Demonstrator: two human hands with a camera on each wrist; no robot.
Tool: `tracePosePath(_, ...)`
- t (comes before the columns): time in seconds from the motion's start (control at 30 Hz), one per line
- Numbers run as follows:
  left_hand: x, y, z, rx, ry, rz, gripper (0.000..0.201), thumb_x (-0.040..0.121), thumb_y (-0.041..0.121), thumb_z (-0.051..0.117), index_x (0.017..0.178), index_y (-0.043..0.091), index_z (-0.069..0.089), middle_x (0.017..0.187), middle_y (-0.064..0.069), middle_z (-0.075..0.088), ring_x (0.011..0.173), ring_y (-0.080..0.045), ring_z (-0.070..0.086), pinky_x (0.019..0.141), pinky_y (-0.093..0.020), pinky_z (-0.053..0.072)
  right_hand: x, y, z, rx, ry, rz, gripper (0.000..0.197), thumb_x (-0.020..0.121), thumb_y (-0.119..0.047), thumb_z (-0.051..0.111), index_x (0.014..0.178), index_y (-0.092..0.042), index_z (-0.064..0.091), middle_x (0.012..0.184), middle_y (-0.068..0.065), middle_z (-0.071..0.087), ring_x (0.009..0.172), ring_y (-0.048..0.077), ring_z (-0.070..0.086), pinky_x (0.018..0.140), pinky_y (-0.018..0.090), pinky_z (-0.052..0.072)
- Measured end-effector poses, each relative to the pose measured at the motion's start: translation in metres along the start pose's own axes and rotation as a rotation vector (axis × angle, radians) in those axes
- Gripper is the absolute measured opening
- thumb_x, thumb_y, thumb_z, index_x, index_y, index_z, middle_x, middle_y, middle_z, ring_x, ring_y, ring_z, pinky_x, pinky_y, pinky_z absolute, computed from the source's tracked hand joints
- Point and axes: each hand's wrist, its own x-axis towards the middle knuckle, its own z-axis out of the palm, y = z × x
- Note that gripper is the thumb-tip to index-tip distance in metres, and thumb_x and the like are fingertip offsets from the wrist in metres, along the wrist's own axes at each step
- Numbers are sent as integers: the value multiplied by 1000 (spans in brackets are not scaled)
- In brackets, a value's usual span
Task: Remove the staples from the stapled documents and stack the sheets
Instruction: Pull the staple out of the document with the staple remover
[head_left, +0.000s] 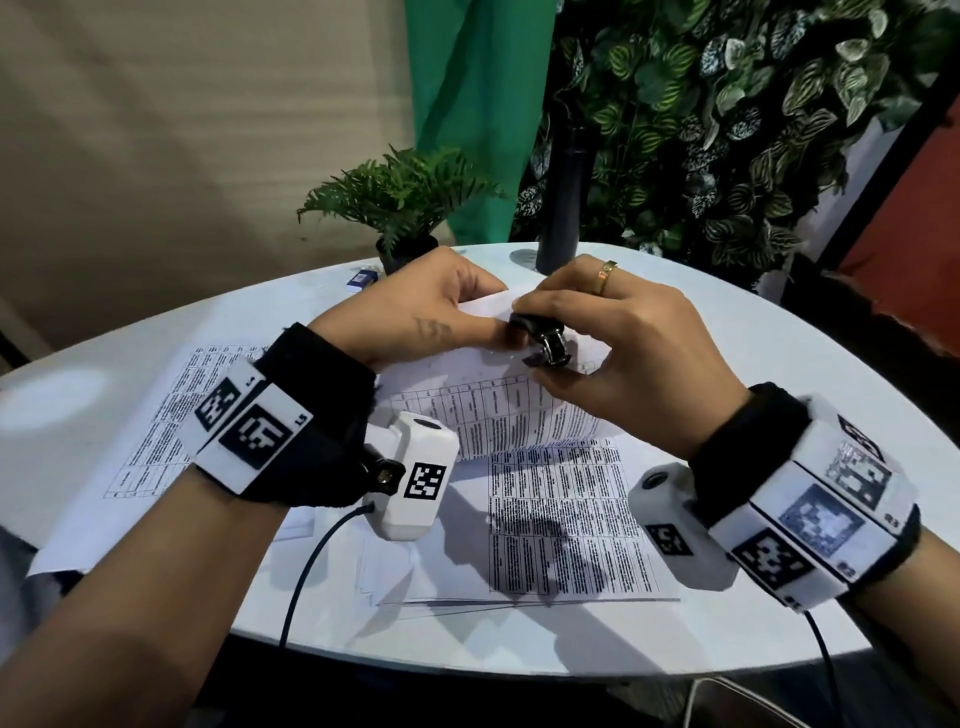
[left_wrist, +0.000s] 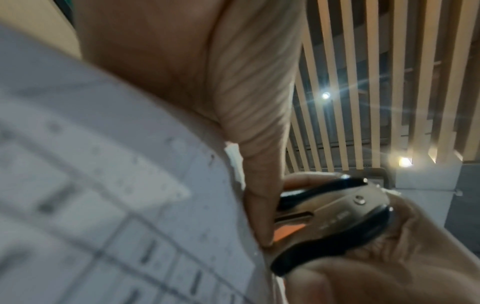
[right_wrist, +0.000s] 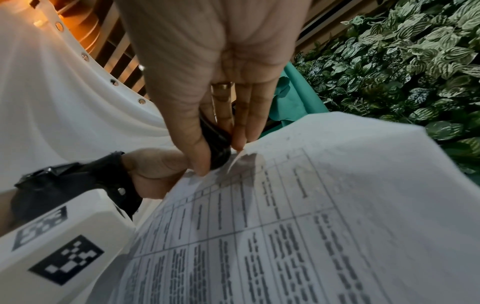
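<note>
Nearby, a potted fern (head_left: 400, 202) stands behind both hands: left fingers (head_left: 467, 332) pinch the document (head_left: 498, 410), right fingers (head_left: 550, 304) squeeze the staple remover (head_left: 543, 340).

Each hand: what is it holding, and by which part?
Left hand pinches the document near its raised corner; right hand grips the staple remover by its black handles.

Your staple remover (left_wrist: 335, 220) shows shiny metal between glossy black plastic grips. The printed paper document (head_left: 498, 410) looks matt. The white table (head_left: 727, 322) is smooth.
</note>
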Motion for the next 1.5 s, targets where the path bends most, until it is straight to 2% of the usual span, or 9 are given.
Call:
tracePosePath(0.2, -2, -1, -7, 5, -127, -6, 25, 79, 10, 72, 96, -8, 67, 86, -15, 66, 76, -13, 54, 70, -19, 44, 3, 0, -2, -57, -25, -43, 29, 68, -19, 69, 94, -7, 71, 88, 10, 66, 73, 34, 64, 56, 42, 53)
tracePosePath(0.43, -1, 3, -8, 3, -84, 5, 27, 77, 10, 68, 91, -13, 64, 72, -4, 58, 62, -2, 48, 56, -9, 38, 12, 6, -2, -39, -40, -78, 23, 69, -17, 68, 89, -4, 69, 84, 10, 63, 71, 33, 61, 58, 42, 52)
tracePosePath(0.63, -2, -2, -6, -56, -24, 29, 34, 72, 18, 68, 98, -2, 68, 91, -6, 70, 83, -6, 62, 80, -16, 49, 5, 7, -2, 153, 8, 44, 28, 70, -19, 75, 95, -6, 70, 88, 4, 63, 77, 20, 62, 69, 41, 53)
tracePosePath(0.87, -1, -5, -4, -66, 45, -1, 38, 71, 23, 69, 99, -3, 70, 94, -11, 73, 78, -14, 65, 80, -28, 52, -9, 4, -3, 419, 47, 231, 38, 69, -15, 75, 104, -12, 60, 100, 3, 53, 94, 8, 55, 77, 15, 47)
tracePosePath(1.0, -3, -5, -3, -78, 62, -33, 18, 79, 12, 68, 93, 2, 70, 76, 4, 73, 65, -7, 64, 66, -18, 51, -14, 2, -3, 662, 148, 427, 32, 63, -20, 62, 93, -23, 53, 96, 5, 56, 80, 11, 54, 65, 21, 46)
tracePosePath(1.13, -4, -4, -2, -87, 70, -28, 11, 83, 8, 65, 93, 5, 70, 79, 4, 73, 69, -8, 65, 67, -19, 53, -14, 1, 1, 933, 243, 657, 8, 68, -11, 47, 74, -13, 51, 67, 3, 54, 60, 16, 48, 44, 21, 35)
tracePosePath(1.27, -5, 0, 3, -128, 41, 1, 9, 86, 6, 61, 88, 5, 69, 74, 7, 72, 66, -3, 64, 64, -14, 51, -16, -5, 12, 565, 193, 564, 17, 78, -26, 63, 74, -15, 51, 73, 5, 55, 64, 11, 47, 54, 20, 37)
tracePosePath(1.37, -4, 1, 3, -144, 45, 20, 18, 84, 9, 62, 94, -5, 68, 76, 3, 72, 68, -5, 64, 67, -16, 52, -15, -7, 17, 263, 196, 388, 24, 76, -28, 69, 79, -8, 56, 81, 5, 53, 73, 18, 49, 64, 33, 43)
tracePosePath(1.5, -2, -1, 5, -127, 60, 22, 15, 83, 8, 64, 88, -6, 68, 73, 0, 69, 69, -8, 60, 66, -19, 48, -14, -8, 19, 28, 234, 246, 16, 78, -24, 64, 83, -10, 61, 86, 5, 57, 73, 26, 57, 55, 42, 49)
